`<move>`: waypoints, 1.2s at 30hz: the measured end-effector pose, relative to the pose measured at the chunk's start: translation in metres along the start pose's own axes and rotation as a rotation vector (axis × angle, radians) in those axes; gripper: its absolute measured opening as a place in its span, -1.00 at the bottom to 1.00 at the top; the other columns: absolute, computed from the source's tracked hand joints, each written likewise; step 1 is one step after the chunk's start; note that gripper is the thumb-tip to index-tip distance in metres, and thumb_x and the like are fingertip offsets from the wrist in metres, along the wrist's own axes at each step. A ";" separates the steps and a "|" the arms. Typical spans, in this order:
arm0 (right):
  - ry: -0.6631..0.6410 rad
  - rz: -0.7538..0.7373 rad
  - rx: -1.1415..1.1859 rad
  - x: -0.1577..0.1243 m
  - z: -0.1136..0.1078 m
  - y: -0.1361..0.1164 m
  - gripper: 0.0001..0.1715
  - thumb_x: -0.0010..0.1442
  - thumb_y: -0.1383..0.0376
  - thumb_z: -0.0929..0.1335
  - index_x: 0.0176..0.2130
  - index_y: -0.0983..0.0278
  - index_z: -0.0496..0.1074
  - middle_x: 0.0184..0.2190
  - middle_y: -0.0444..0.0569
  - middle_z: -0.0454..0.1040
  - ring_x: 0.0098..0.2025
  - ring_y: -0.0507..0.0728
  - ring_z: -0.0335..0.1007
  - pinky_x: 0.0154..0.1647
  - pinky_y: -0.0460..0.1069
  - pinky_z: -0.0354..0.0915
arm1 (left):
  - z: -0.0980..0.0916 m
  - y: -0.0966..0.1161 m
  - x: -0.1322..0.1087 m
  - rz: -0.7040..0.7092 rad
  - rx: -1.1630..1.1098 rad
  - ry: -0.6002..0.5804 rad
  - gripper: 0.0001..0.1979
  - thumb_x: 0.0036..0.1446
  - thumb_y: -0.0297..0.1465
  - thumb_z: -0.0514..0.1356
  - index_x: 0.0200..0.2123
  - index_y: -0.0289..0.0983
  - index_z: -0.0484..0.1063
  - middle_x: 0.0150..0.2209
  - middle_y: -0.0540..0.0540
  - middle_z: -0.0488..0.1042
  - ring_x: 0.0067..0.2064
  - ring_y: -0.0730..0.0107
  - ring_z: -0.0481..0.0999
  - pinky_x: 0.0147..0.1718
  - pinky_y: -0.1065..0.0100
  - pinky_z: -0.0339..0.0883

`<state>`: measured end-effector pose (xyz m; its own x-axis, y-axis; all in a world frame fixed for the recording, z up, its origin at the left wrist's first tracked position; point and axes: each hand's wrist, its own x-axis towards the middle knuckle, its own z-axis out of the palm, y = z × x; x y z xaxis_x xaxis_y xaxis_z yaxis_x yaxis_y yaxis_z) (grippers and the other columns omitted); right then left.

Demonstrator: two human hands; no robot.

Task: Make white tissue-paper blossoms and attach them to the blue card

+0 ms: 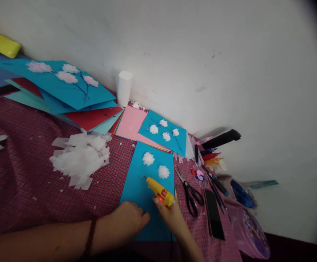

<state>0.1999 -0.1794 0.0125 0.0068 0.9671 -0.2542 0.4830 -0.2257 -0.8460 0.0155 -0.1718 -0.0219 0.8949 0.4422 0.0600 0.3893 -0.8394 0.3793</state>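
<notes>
My right hand (172, 216) grips a yellow glue gun (158, 189) whose nozzle touches a blue paper sheet (136, 185) on the table. Two white tissue puffs (155, 165) sit stuck near the sheet's far end. My left hand (128, 220) rests with its fingers curled on the near part of the same sheet, beside the glue gun hand; what, if anything, is inside it is hidden.
A heap of white tissue scraps (80, 156) lies to the left on the red checked cloth (24, 174). Scissors (189, 193), a black phone (214, 214), pens and a purple container (249, 231) lie right. Stacked coloured sheets (65, 94), a white roll (124, 87) stand by the wall.
</notes>
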 end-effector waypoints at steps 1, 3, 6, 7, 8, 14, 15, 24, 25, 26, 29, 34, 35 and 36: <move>0.008 0.003 -0.002 0.000 0.000 0.000 -0.62 0.13 0.03 0.34 -0.26 0.30 0.38 -0.54 -0.16 0.29 -0.60 -0.02 0.11 -0.64 -0.13 0.11 | 0.000 0.000 0.000 0.004 0.005 0.003 -0.88 0.07 -0.50 0.19 -0.28 -0.28 0.31 -0.45 -0.09 0.48 -0.48 0.25 0.50 -0.56 0.38 0.26; 0.035 0.012 -0.006 0.001 0.000 0.001 -0.60 0.12 0.00 0.34 -0.28 0.30 0.38 -0.57 -0.17 0.26 -0.61 -0.02 0.10 -0.66 -0.12 0.10 | -0.002 0.000 0.000 -0.002 0.007 0.006 -0.87 0.06 -0.50 0.20 -0.29 -0.28 0.31 -0.45 -0.08 0.48 -0.48 0.27 0.50 -0.55 0.38 0.26; 0.057 0.021 -0.020 0.001 0.000 0.004 -0.57 0.10 -0.03 0.34 -0.36 0.30 0.38 -0.62 -0.19 0.21 -0.63 -0.02 0.09 -0.66 -0.12 0.10 | -0.006 0.001 0.000 -0.008 0.006 -0.007 -0.88 0.06 -0.50 0.20 -0.31 -0.28 0.31 -0.46 -0.09 0.48 -0.47 0.28 0.51 -0.54 0.40 0.27; 0.057 0.020 -0.021 0.002 0.000 0.005 -0.57 0.10 -0.03 0.34 -0.37 0.31 0.38 -0.63 -0.20 0.21 -0.63 -0.02 0.09 -0.66 -0.12 0.10 | -0.007 0.001 0.000 -0.011 0.007 -0.014 -0.89 0.07 -0.50 0.20 -0.31 -0.28 0.31 -0.46 -0.10 0.48 -0.47 0.28 0.51 -0.54 0.40 0.27; 0.057 0.018 -0.017 0.002 -0.001 0.007 -0.57 0.10 -0.03 0.34 -0.36 0.31 0.39 -0.62 -0.19 0.21 -0.63 -0.02 0.09 -0.66 -0.12 0.10 | -0.009 0.002 0.000 -0.010 0.007 -0.023 -0.89 0.07 -0.50 0.19 -0.31 -0.28 0.31 -0.46 -0.10 0.48 -0.47 0.27 0.51 -0.54 0.39 0.27; 0.021 0.029 0.078 0.002 0.001 0.005 -0.55 0.13 -0.01 0.33 -0.24 0.34 0.40 -0.52 -0.12 0.33 -0.61 -0.04 0.10 -0.66 -0.13 0.10 | -0.014 0.002 0.001 -0.008 -0.014 -0.052 -0.89 0.08 -0.50 0.19 -0.29 -0.28 0.32 -0.43 -0.09 0.50 -0.45 0.20 0.52 -0.55 0.33 0.31; 0.022 0.032 0.085 0.003 0.002 0.003 -0.55 0.12 0.00 0.34 -0.23 0.34 0.40 -0.52 -0.13 0.33 -0.62 -0.04 0.09 -0.66 -0.13 0.10 | -0.014 0.002 0.001 -0.011 -0.016 -0.048 -0.89 0.08 -0.50 0.19 -0.29 -0.28 0.32 -0.42 -0.09 0.50 -0.45 0.20 0.53 -0.55 0.33 0.31; 0.087 0.025 0.080 0.006 0.006 0.002 -0.58 0.04 -0.01 0.37 -0.31 0.29 0.35 -0.59 -0.20 0.24 -0.63 -0.03 0.10 -0.66 -0.12 0.14 | -0.012 0.002 0.000 -0.002 0.023 0.004 -0.91 0.09 -0.47 0.20 -0.32 -0.29 0.32 -0.47 -0.08 0.48 -0.48 0.27 0.52 -0.58 0.39 0.25; 0.077 0.035 0.082 0.006 0.005 0.004 -0.57 0.04 -0.02 0.37 -0.33 0.29 0.35 -0.60 -0.21 0.23 -0.64 -0.03 0.08 -0.67 -0.13 0.12 | -0.012 0.002 0.000 0.001 0.026 0.009 -0.91 0.09 -0.48 0.20 -0.33 -0.29 0.32 -0.47 -0.08 0.48 -0.48 0.27 0.51 -0.59 0.38 0.25; 0.069 0.046 0.082 0.005 0.005 0.006 -0.56 0.04 -0.04 0.36 -0.34 0.29 0.35 -0.62 -0.21 0.21 -0.64 -0.03 0.07 -0.68 -0.13 0.10 | -0.011 0.002 0.000 0.003 0.030 0.013 -0.91 0.08 -0.48 0.20 -0.33 -0.28 0.32 -0.47 -0.08 0.48 -0.49 0.26 0.51 -0.60 0.37 0.24; 0.063 0.054 0.069 0.005 0.003 0.009 -0.54 0.07 -0.07 0.34 -0.38 0.29 0.36 -0.64 -0.20 0.22 -0.65 -0.03 0.08 -0.69 -0.13 0.09 | -0.008 0.002 0.000 -0.007 0.029 0.025 -0.92 0.08 -0.49 0.20 -0.34 -0.28 0.33 -0.48 -0.07 0.48 -0.51 0.25 0.50 -0.63 0.36 0.22; 0.046 0.006 0.062 0.005 0.000 0.009 -0.52 0.12 -0.06 0.32 -0.26 0.31 0.39 -0.50 -0.09 0.37 -0.62 -0.02 0.13 -0.67 -0.12 0.13 | -0.010 0.002 0.001 -0.015 0.011 0.021 -0.92 0.07 -0.49 0.21 -0.35 -0.28 0.33 -0.46 -0.07 0.49 -0.49 0.27 0.51 -0.60 0.38 0.24; 0.045 0.012 0.060 0.005 0.000 0.010 -0.52 0.11 -0.06 0.32 -0.27 0.32 0.38 -0.50 -0.10 0.36 -0.61 -0.02 0.13 -0.66 -0.12 0.14 | -0.011 0.002 0.001 -0.015 0.010 0.007 -0.91 0.07 -0.49 0.21 -0.34 -0.29 0.33 -0.46 -0.07 0.49 -0.48 0.26 0.52 -0.59 0.38 0.24; 0.045 0.022 0.057 0.006 0.000 0.011 -0.51 0.11 -0.06 0.33 -0.28 0.32 0.37 -0.51 -0.11 0.34 -0.61 -0.02 0.13 -0.66 -0.12 0.13 | -0.013 0.002 0.001 -0.017 0.008 -0.009 -0.91 0.08 -0.49 0.21 -0.33 -0.29 0.34 -0.45 -0.08 0.50 -0.47 0.25 0.52 -0.59 0.37 0.25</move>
<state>0.2053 -0.1764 0.0023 0.0565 0.9659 -0.2526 0.4319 -0.2518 -0.8661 0.0144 -0.1694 -0.0089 0.8901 0.4534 0.0452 0.4061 -0.8343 0.3728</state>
